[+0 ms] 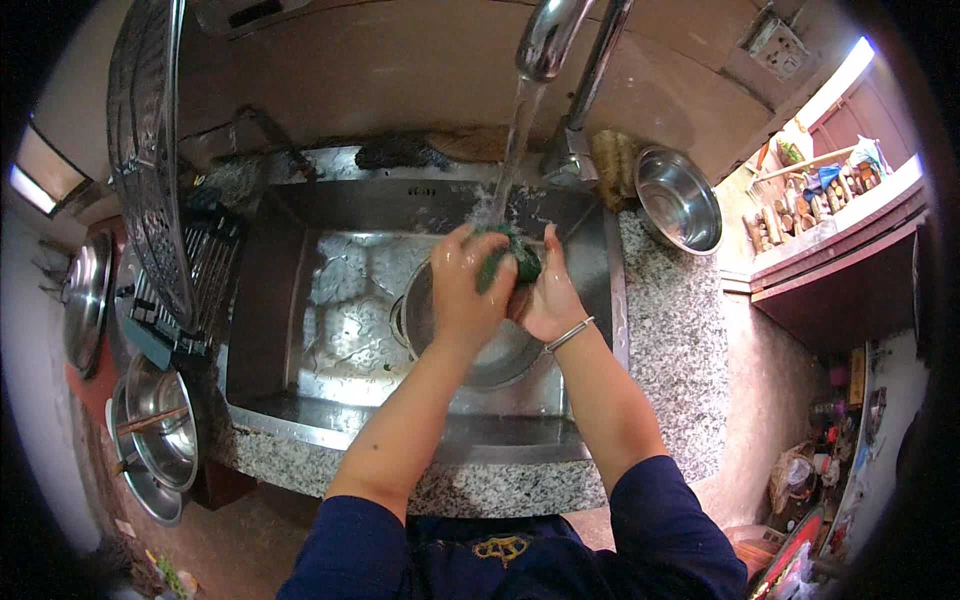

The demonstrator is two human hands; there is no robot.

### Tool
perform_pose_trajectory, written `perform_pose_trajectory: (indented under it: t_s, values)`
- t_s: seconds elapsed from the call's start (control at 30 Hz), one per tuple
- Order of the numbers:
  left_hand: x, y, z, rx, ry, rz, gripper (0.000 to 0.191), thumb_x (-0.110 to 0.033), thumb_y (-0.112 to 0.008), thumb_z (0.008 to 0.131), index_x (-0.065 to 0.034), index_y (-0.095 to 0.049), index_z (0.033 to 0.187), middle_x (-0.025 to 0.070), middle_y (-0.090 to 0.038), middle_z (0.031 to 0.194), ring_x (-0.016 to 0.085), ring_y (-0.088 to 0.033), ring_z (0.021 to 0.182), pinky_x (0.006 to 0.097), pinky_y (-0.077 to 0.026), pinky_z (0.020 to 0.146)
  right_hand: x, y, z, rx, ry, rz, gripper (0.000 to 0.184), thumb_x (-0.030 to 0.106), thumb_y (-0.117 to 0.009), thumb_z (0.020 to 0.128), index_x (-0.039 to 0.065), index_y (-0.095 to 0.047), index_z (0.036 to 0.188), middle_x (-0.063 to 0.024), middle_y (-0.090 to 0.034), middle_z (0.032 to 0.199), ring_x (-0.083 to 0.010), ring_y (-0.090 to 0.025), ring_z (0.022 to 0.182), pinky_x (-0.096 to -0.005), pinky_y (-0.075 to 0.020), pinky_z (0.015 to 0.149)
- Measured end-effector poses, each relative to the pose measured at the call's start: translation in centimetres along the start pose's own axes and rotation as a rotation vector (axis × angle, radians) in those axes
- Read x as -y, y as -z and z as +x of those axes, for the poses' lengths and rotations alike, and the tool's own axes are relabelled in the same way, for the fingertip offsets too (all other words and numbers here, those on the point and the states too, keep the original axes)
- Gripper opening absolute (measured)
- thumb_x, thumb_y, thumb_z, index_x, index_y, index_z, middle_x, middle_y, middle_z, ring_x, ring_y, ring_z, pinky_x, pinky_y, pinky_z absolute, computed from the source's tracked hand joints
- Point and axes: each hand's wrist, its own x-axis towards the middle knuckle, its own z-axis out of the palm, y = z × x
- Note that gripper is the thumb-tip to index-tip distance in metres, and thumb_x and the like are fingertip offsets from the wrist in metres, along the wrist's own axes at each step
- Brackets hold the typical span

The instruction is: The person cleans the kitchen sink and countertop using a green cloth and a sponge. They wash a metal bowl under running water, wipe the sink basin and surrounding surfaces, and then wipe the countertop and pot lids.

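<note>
Under the running tap water (pixel 512 142), my left hand (pixel 469 289) is wrapped around a dark green rounded object (pixel 529 264). Whether this is a scouring pad or a vegetable, I cannot tell. My right hand (pixel 553 300) cups the same object from the right side, thumb raised; a metal bangle (pixel 570 334) circles that wrist. Below both hands a round metal pot (pixel 510 364) rests in the stainless steel sink (pixel 352 322), partly hidden by my hands and forearms. Water splashes where the stream meets the object.
The chrome faucet (pixel 551 45) hangs above. A steel bowl (pixel 679 201) leans at the right on the granite counter (pixel 675 360). At left are a large perforated metal utensil (pixel 146 150), a dish rack (pixel 187 292), a lid (pixel 86 300) and nested steel bowls (pixel 161 427).
</note>
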Motion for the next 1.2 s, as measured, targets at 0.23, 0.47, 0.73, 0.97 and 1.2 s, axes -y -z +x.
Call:
perform_pose_trajectory:
  t_s: [0.23,0.47,0.73,0.97,1.2]
  values:
    - [-0.8,-1.1,-0.6,0.027,0.127,-0.006,0.033,-0.027,-0.065,0.072,-0.0044,-0.054,0.094,0.0143,-0.047,0.094,0.032,-0.047,0.087,0.0361,-0.039,0.079,-3.4,-0.3,2.2,-0.053,0.340,0.015,0.039,0.044,-0.045,0.086,0.008,-0.054,0.096,-0.0068,-0.059,0.091,-0.0195,-0.057,0.080,-0.0317,-0.0453,0.073]
    - [0.2,-2.2,0.2,-0.066,0.623,-0.375,0.022,-0.021,-0.059,0.077,0.0006,-0.057,0.082,0.0077,-0.056,0.076,0.014,-0.050,0.070,0.0277,-0.041,0.067,-3.5,-0.4,2.7,-0.471,0.644,-0.630,0.031,0.028,-0.046,0.084,-0.001,-0.058,0.086,-0.0183,-0.059,0.080,-0.0283,-0.055,0.073,-0.0357,-0.0419,0.069]
    - [2.1,-1.3,1.0,0.014,0.932,-0.761,0.023,-0.012,-0.057,0.073,-0.0027,-0.056,0.094,0.0055,-0.055,0.090,0.016,-0.051,0.082,0.0273,-0.041,0.074,-2.8,0.2,2.9,-0.447,0.715,-0.981,0.027,0.029,-0.054,0.083,0.004,-0.059,0.091,-0.0069,-0.061,0.088,-0.0156,-0.055,0.080,-0.0276,-0.0430,0.070]
    - [0.4,-0.6,-0.9,0.097,-0.092,0.139,0.027,-0.017,-0.056,0.077,-0.0057,-0.055,0.102,0.0140,-0.046,0.106,0.031,-0.045,0.098,0.0374,-0.037,0.086,-0.4,0.1,1.8,0.012,0.086,0.006,0.051,0.059,-0.039,0.083,0.013,-0.055,0.097,-0.0047,-0.058,0.092,-0.0184,-0.056,0.087,-0.0316,-0.0460,0.075]
    - [0.2,-2.1,-0.6,0.047,0.029,0.110,0.023,-0.026,-0.055,0.080,-0.0028,-0.057,0.084,0.0146,-0.054,0.074,0.029,-0.050,0.072,0.0368,-0.039,0.068,-3.6,0.6,3.5,-0.100,0.217,0.212,0.024,0.029,-0.049,0.085,0.006,-0.056,0.091,-0.0076,-0.057,0.089,-0.0187,-0.055,0.082,-0.0316,-0.0447,0.072]
